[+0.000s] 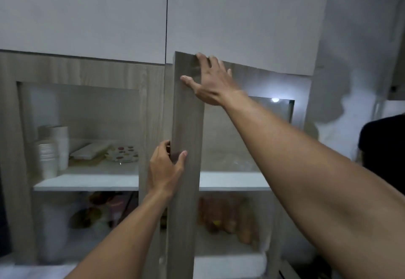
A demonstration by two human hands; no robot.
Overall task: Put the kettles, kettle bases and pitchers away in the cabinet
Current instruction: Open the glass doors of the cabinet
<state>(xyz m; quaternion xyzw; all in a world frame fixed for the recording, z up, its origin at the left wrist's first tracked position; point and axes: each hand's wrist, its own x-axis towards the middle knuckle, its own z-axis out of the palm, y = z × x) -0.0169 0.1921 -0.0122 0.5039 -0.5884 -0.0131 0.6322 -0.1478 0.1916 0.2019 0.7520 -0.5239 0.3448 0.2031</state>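
A wood-grain cabinet with glass-panelled doors fills the view. Its right door (187,125) stands slightly ajar, its left edge swung toward me. My left hand (165,165) grips that edge at mid height, fingers curled behind it and thumb on the front. My right hand (210,81) lies flat against the door's top corner, fingers spread. The left door (151,108) is closed. Behind the right door the upper shelf (234,182) looks bare. No kettle, base or pitcher is in view.
Behind the left glass are stacked paper cups (49,154), a flat packet and a dotted plate (122,154). The lower shelves hold blurred packages (228,217). White upper cabinets (87,16) hang above. A person in dark clothing (383,154) stands at the right edge.
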